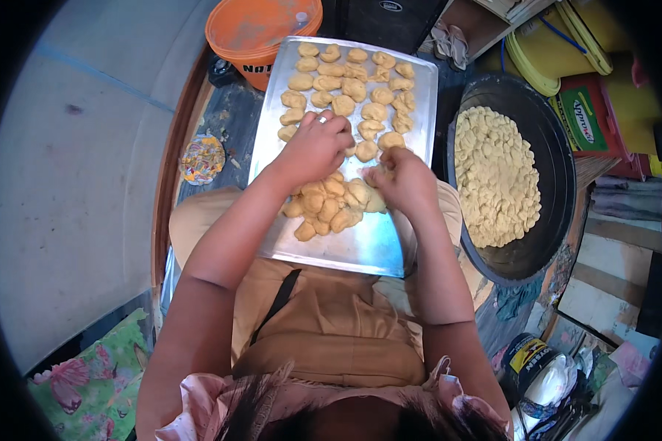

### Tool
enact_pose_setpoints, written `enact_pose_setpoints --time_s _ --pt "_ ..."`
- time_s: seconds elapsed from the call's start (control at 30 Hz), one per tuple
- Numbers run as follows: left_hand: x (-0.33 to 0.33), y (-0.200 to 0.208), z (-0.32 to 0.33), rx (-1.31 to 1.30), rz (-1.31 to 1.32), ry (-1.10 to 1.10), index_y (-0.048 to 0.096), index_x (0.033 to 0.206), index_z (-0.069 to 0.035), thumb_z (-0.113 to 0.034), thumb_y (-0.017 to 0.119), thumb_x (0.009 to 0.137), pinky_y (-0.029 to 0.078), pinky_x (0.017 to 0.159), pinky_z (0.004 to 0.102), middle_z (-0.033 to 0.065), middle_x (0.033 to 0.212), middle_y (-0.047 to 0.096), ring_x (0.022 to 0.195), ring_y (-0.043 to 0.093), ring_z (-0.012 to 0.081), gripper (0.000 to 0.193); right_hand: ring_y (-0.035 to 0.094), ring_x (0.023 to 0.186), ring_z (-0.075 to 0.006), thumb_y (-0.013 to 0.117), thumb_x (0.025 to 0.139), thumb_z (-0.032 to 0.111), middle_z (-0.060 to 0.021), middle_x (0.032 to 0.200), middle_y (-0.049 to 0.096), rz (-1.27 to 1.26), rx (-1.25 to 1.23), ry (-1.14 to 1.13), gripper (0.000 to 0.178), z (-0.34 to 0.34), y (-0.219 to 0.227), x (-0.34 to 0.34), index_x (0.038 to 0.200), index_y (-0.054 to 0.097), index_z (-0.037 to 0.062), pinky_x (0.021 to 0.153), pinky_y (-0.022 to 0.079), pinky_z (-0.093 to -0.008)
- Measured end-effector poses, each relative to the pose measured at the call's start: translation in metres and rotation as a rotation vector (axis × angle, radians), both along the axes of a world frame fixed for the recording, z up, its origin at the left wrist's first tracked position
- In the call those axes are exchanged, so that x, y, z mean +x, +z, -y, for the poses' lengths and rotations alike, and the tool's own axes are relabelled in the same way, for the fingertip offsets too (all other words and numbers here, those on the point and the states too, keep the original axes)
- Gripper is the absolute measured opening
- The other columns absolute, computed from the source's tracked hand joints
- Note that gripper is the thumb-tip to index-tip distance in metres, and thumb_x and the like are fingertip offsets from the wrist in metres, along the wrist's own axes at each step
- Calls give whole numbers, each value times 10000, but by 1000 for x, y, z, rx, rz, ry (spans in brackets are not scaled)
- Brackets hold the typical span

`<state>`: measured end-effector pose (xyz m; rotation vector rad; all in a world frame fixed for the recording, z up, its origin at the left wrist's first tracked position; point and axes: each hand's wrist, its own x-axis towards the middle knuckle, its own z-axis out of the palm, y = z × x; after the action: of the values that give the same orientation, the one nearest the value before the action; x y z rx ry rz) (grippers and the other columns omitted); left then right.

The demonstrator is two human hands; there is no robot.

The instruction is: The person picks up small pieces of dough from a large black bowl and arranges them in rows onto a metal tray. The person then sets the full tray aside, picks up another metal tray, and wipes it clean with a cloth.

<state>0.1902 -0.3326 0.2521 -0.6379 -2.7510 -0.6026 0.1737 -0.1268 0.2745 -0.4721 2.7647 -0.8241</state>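
A silver metal tray [272, 246] lies across my lap, its far part covered with rows of small yellowish dough pieces [354, 89]. Nearer to me on the tray is a loose heap of similar pieces [324, 203]. My left hand [318, 147] is over the nearer end of the left and middle rows, fingers curled downward; whatever is under them is hidden. To the right of the heap, my right hand [404, 178] has its thumb and fingers drawn together close to the tray. What its fingertips hold cannot be made out.
At right stands a large black basin [555, 213] with a big mass of yellowish dough pieces [493, 176]. An orange lidded bucket [261, 33] touches the tray's far left corner. Yellow containers [559, 51] crowd the far right. A crumpled colourful wrapper [202, 159] lies at left.
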Motion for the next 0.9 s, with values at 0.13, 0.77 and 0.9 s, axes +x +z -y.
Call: enact_pose_setpoints --time_s 0.13,0.77,0.9 --pt "-2 -6 -16 21 51 -109 697 902 -144 -99 657 733 369 839 385 18 949 583 973 530 223 180 625 769 -315 696 696 235 -156 805 661 -35 13 154 247 -14 -15 9 840 672 35 722 497 -393" --pt "94 0 0 98 125 71 618 1097 -111 -110 600 821 351 939 434 57 1157 575 1096 515 254 276 573 933 -306 719 752 276 -111 947 611 -247 -18 27 312 -19 -10 19 965 628 68 825 420 -419" --pt "100 1 35 81 174 472 607 1129 -89 -98 611 808 378 929 433 77 1139 579 1106 511 288 321 567 940 -305 702 757 226 -115 953 605 -231 -176 245 322 6 -9 34 1025 632 62 837 424 -409"
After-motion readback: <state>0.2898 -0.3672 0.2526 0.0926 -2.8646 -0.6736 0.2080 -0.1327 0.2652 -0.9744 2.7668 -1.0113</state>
